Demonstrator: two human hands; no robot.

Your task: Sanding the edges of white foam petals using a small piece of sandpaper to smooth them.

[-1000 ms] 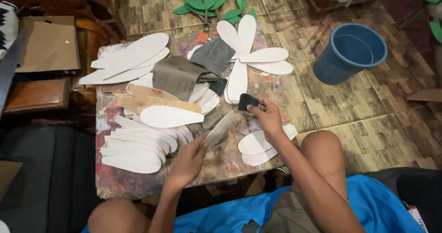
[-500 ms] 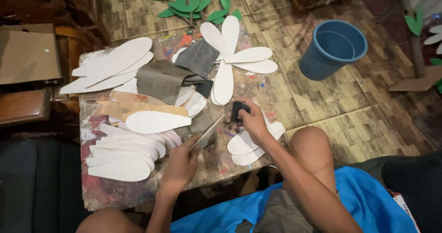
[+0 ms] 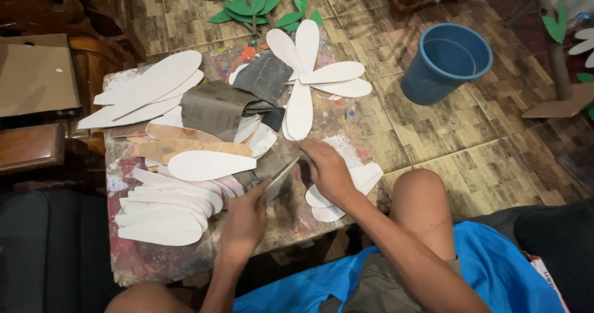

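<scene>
Paint-smeared bench (image 3: 154,260) on tiled floor carries white petal cutouts, and beside the stack (image 3: 167,211) the left hand (image 3: 244,220) pinches a thin petal piece (image 3: 281,175) while the right hand (image 3: 328,171), fingers curled, presses on it, apparently sanding its edge.

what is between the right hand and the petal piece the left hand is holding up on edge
Nothing visible. The right hand rests against the upper end of the thin petal piece, and the left hand grips its lower end; no sandpaper sheet or other petal lies between them.
</scene>
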